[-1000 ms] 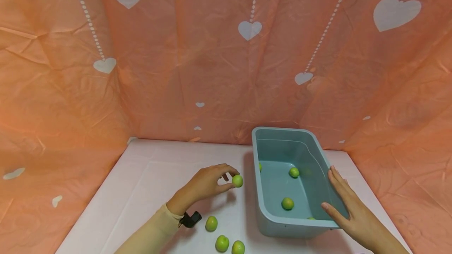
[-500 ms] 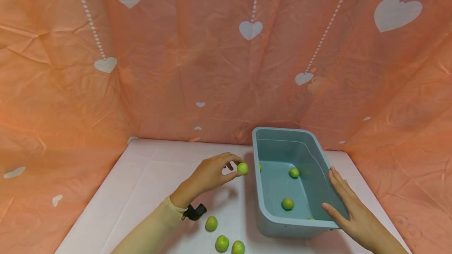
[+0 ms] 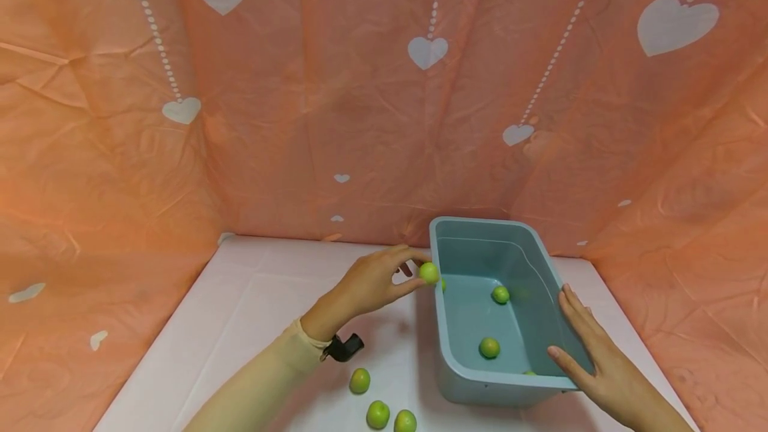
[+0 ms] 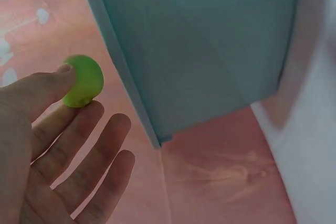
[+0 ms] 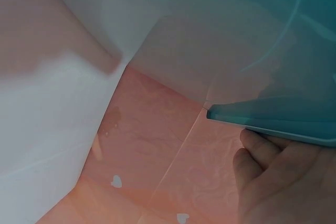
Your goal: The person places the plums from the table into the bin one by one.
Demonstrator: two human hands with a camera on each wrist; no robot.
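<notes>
My left hand [image 3: 373,281] pinches a small round green fruit [image 3: 429,273] between thumb and fingertips, at the left rim of a blue-grey plastic tub [image 3: 440,332]. In the left wrist view the held fruit [image 4: 86,81] is beside the tub wall [image 4: 205,51]; the other fingers of the left hand [image 4: 68,156] are spread. My right hand [image 3: 600,359] rests on the tub's right rim near the front corner, fingers fairly straight. In the right wrist view its fingers [image 5: 260,148] touch the rim from outside. Several green fruits lie inside, including one in front [image 3: 489,347].
Three loose green fruits lie on the white table [image 3: 240,325] left of the tub, one of them nearest the left wrist [image 3: 359,381]. An orange curtain [image 3: 336,119] with white hearts encloses the table's back and sides. A black device [image 3: 345,348] sits at the left wrist.
Holding the green fruit, my left hand has moved right and farther forward, from over the table to the tub's left rim. The right hand and tub have stayed in place.
</notes>
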